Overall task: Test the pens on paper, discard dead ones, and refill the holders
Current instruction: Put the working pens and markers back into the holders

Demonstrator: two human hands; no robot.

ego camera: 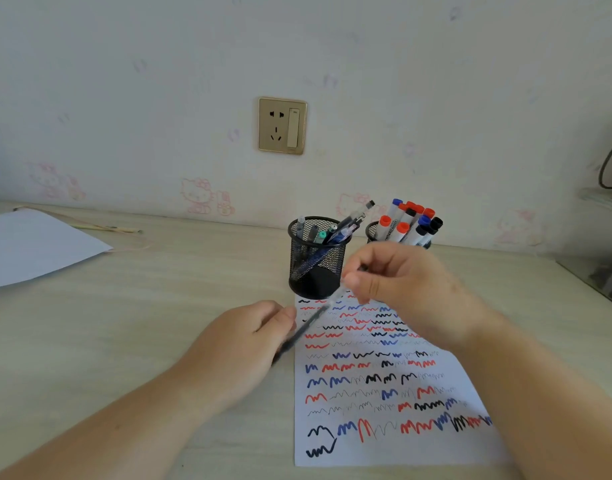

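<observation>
Black wire-mesh metal on the pen holder, matt and see-through. Pale wood-grain desk, smooth with a dull sheen; the scribbled sheet is plain matt paper. Glossy plastic caps on the markers.

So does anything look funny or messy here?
Not much. The paper is full of test squiggles, which fits. Both hands hold one blurred pen. Pens lean tidily in both holders.
</observation>
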